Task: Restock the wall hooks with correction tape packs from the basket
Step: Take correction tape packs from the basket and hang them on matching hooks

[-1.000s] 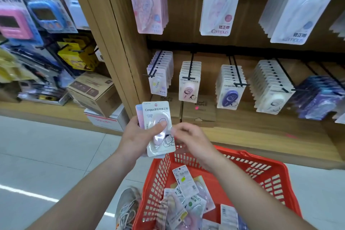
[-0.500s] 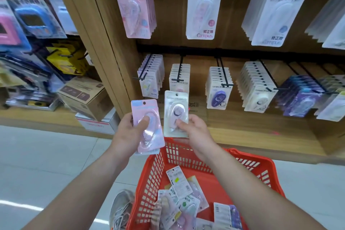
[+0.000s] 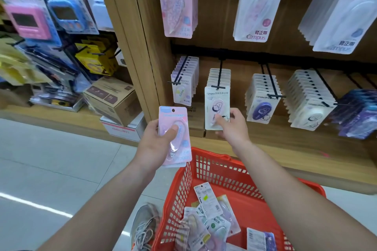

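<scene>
The person is standing right up against the wooden display, both bare arms stretched out over a red basket [image 3: 225,169] sitting low in front of them. The left hand [image 3: 152,142] is gripping a pink correction tape pack [image 3: 177,120] upright, thumb curled across its clear blister and fingers wrapped behind it; a pale edge is peeking out below the card, so a 2nd pack seems to be tucked behind it. The right hand [image 3: 234,129] is pinching a white correction tape pack [image 3: 217,106] by its lower part – thumb pressing on the front, fingers curled behind. That pack is hanging upright with its top edge at the tip of a black hook [image 3: 219,76] in the lower row, directly in front of the matching stack already on the hook; whether its hole is over the tip I cannot tell.

Loose packs [image 3: 210,218] are lying jumbled on the basket floor, some face down. Along the lower row, 4 other hooks are carrying full stacks, and bigger packs [image 3: 260,4] are hanging in the row above. A grey laced shoe [image 3: 144,226] is showing just left of the basket, and a cardboard box [image 3: 112,100] is sitting on the low shelf of the neighbouring bay.
</scene>
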Motion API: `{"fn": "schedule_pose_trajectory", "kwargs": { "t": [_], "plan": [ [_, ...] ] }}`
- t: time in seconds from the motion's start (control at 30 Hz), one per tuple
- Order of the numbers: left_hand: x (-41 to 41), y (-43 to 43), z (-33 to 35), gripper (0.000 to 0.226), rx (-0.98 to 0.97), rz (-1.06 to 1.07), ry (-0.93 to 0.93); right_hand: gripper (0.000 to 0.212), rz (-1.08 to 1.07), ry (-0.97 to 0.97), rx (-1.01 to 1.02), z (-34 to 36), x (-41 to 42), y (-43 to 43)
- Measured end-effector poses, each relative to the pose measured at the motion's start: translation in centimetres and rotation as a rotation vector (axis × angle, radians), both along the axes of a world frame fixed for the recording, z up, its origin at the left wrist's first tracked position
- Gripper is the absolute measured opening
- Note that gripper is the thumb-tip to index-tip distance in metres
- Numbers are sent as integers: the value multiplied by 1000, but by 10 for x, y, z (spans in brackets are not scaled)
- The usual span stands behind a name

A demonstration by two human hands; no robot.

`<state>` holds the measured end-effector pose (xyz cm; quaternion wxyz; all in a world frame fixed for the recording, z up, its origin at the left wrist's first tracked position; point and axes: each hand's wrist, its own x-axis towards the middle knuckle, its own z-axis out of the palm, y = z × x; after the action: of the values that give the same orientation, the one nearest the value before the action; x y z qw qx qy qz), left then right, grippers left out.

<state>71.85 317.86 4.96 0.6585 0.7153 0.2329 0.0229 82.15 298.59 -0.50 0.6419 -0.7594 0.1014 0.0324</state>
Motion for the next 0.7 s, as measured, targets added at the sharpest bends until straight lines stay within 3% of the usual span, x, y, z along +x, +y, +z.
{"fn": "schedule_pose_trajectory", "kwargs": {
  "t": [0.5, 0.7],
  "plan": [
    [1, -8, 5, 28, -2, -2, 9, 18, -25, -42, 74, -12, -1, 2],
    [2, -12, 3, 31, 12, -11, 19, 17, -65, -23, -16, -14, 11, 1]
  ]
}}
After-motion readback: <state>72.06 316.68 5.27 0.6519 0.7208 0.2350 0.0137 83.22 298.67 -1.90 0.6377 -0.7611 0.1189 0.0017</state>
